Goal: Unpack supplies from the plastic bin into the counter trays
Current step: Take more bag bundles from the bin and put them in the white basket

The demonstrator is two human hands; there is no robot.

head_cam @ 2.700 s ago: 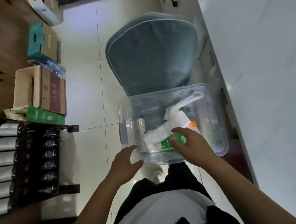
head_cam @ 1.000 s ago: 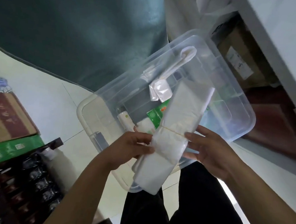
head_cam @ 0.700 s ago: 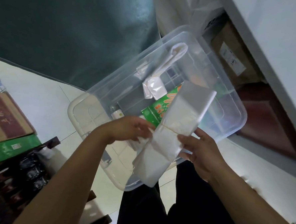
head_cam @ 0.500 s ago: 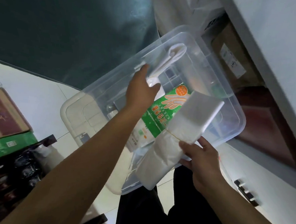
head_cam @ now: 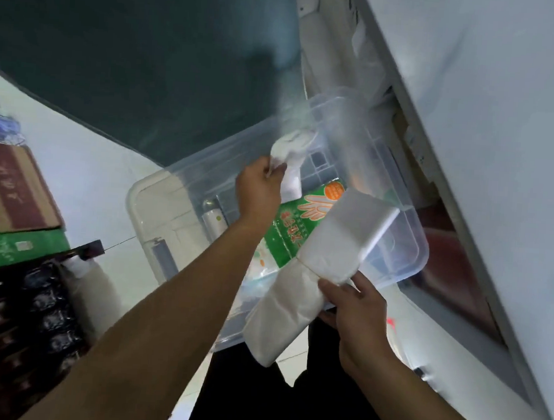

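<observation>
A clear plastic bin [head_cam: 159, 199] rests on my lap. My right hand [head_cam: 356, 315] holds a flat white bundle of plastic bags [head_cam: 324, 261], bound around its middle, over the bin's near right side. My left hand [head_cam: 259, 189] reaches into the bin and grips a twisted white plastic bag roll [head_cam: 290, 150], lifting it off the bottom. Under it lies a green and orange glove packet [head_cam: 295, 230]. A small white cylinder [head_cam: 213, 220] lies at the bin's left side.
A white counter [head_cam: 486, 157] runs along the right, with an open cabinet space below it. A dark green chair back [head_cam: 142, 55] stands behind the bin. Cardboard boxes [head_cam: 7, 193] and a rack of dark bottles [head_cam: 19, 317] stand on the floor at left.
My left hand let go of the white bundle, reached deeper into the bin and closed on the twisted white bag roll. My right hand kept the bundle, shifting it slightly right.
</observation>
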